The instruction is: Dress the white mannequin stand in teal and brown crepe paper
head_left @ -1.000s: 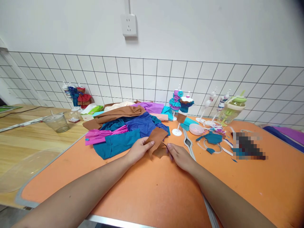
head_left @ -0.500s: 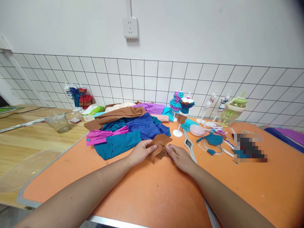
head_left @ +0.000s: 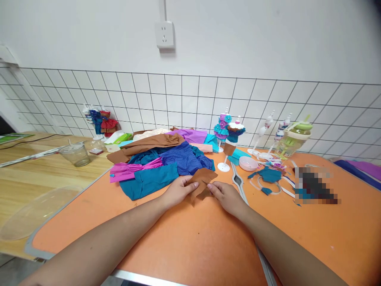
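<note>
In the head view, we are clamping the fingers (head_left: 194,185) of our left hand (head_left: 178,191) and right hand (head_left: 228,197) on a brown crepe paper piece (head_left: 201,181). We are holding it over the orange worktop (head_left: 175,238), near the crumpled blue paper (head_left: 182,157).

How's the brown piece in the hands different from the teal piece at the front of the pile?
Colour: the brown piece is brown; the teal piece is blue-green.
Size: the brown piece looks smaller than the teal piece.
Pose: the brown piece is held between the left hand and right hand, while the teal piece lies untouched.
Both look thin and sheet-like.
</note>
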